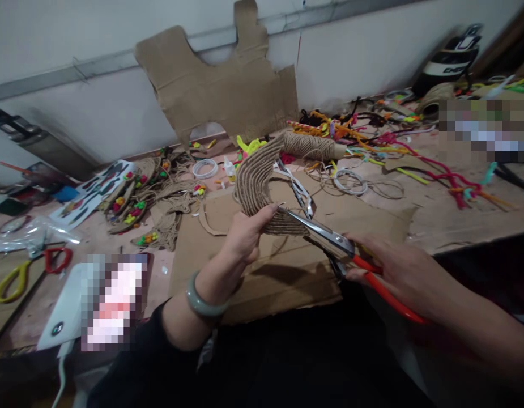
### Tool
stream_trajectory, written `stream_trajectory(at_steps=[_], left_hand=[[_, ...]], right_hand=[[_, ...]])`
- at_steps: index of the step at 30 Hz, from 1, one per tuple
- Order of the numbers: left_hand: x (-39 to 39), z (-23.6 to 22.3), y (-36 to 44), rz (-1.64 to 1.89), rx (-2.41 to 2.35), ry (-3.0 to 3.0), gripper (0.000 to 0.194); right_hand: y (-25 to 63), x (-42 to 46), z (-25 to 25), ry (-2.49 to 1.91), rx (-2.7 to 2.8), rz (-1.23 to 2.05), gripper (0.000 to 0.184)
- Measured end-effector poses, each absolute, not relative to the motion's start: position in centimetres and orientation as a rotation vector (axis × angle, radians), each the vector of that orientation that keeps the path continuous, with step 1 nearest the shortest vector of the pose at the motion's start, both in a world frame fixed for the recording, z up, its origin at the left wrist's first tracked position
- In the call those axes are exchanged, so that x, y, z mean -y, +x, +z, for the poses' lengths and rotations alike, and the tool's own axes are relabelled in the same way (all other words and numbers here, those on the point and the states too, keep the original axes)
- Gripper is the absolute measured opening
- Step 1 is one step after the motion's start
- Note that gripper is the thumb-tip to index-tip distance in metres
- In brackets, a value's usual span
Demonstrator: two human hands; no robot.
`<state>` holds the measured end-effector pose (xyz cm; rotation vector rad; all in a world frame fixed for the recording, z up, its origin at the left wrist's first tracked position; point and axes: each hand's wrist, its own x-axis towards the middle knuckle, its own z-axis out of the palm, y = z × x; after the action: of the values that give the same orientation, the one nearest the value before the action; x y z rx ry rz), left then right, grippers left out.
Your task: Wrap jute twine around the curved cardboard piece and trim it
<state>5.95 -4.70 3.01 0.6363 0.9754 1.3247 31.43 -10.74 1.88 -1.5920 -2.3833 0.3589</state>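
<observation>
A crescent-shaped piece covered in rows of jute twine point(255, 178) is held up over the table in front of me. My left hand point(247, 235) grips its lower edge, thumb on top. In my right hand point(389, 258) is a pair of scissors point(325, 229) with red handles. One blade lies over the front of the jute-covered crescent, its tip close to my left thumb. The other blade is partly hidden behind the piece. A sheet of cardboard point(194, 266) lies on the table beneath both hands.
A large cut cardboard piece point(228, 85) leans against the wall. A spool of twine point(310, 146) lies behind the crescent, with coloured cords point(397, 141) to the right. Finished-looking jute pieces point(138, 204), yellow-and-red-handled scissors point(30, 272) and a white device point(70, 306) are on the left.
</observation>
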Motion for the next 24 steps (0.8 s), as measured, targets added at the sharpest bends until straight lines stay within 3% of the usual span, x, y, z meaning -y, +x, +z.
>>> stream_trajectory(at_steps=[11, 24], left_hand=[[4.67, 2.56, 6.07, 1.332, -0.988, 0.668, 0.014], [4.7, 2.99, 5.98, 1.371, -0.925, 0.665, 0.018]], right_hand=[[31.17, 10.65, 1.61, -1.576, 2.396, 0.368, 0.069], [30.75, 10.26, 2.02, -1.519, 2.324, 0.511, 0.055]])
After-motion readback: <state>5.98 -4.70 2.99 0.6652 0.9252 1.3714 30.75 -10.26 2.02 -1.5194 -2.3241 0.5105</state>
